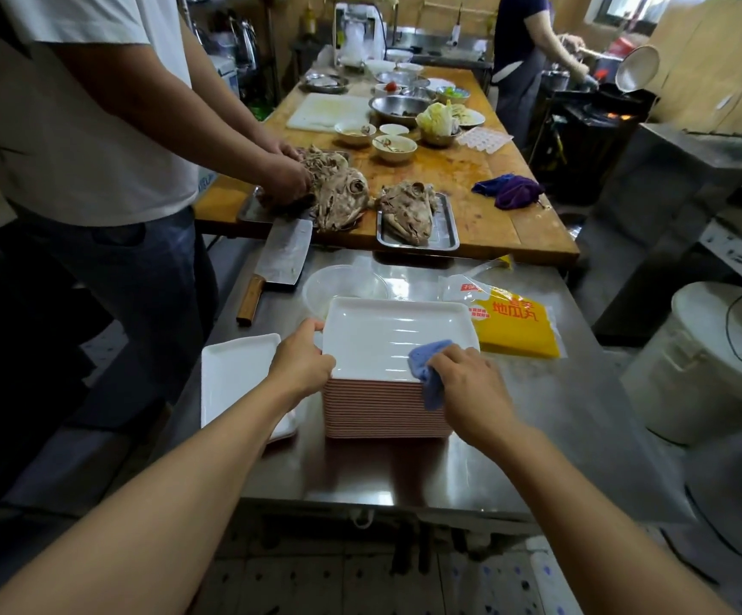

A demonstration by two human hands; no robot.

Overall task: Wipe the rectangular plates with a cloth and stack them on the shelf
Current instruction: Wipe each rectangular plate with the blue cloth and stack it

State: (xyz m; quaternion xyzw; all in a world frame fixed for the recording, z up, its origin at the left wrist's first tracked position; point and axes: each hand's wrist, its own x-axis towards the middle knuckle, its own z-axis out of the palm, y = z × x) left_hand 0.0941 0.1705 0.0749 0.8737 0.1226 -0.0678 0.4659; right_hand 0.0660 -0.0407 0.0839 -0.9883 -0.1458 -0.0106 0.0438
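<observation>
Two hands worked: left hand (302, 355) gripped the top plate (398, 337), right hand (471, 386) pinched the cloth (429, 370); hard wiping might topple the tall stack (382, 410).

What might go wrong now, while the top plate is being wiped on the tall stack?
1. The right hand presses the blue cloth near the edge of the top plate; the tall stack may shift.
2. The cleaver lies close behind the left hand, so a far reach could meet it.
</observation>
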